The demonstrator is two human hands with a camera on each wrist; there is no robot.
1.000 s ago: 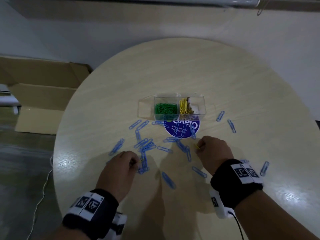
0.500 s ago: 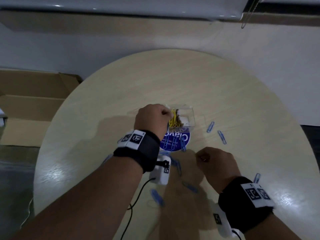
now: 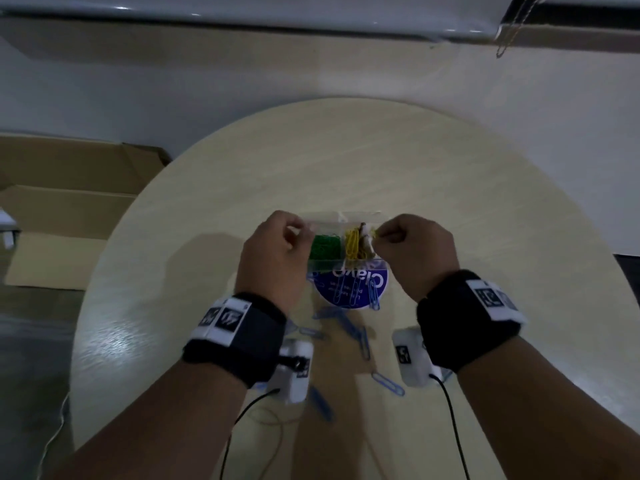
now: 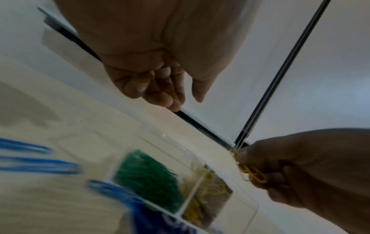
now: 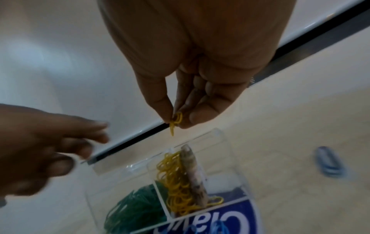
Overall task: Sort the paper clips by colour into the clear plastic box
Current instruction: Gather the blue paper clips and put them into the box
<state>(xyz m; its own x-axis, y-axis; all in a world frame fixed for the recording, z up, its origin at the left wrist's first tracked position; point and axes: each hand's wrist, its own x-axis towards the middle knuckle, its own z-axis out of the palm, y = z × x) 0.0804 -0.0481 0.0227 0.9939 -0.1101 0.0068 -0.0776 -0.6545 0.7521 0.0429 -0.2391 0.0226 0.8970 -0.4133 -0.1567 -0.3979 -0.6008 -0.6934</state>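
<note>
The clear plastic box (image 3: 346,214) stands mid-table, with green clips (image 3: 323,247) in its left compartment and yellow clips (image 3: 353,247) in the one beside it. My right hand (image 3: 377,233) hovers just above the box's right part and pinches a few yellow paper clips (image 5: 172,128) between thumb and fingers. My left hand (image 3: 294,233) hangs at the box's left end, fingers loosely curled, with nothing seen in it. Several blue clips (image 3: 362,337) lie loose on the table nearer to me.
The box rests partly on a round blue label (image 3: 349,289). The round wooden table (image 3: 346,161) has a pale wall behind it. A flattened cardboard carton (image 3: 69,209) lies on the floor at the left. Cables trail from both wrist cameras.
My left hand went from the table to the yellow compartment, then drew back left. My right hand lifted from the table to above the box with yellow clips.
</note>
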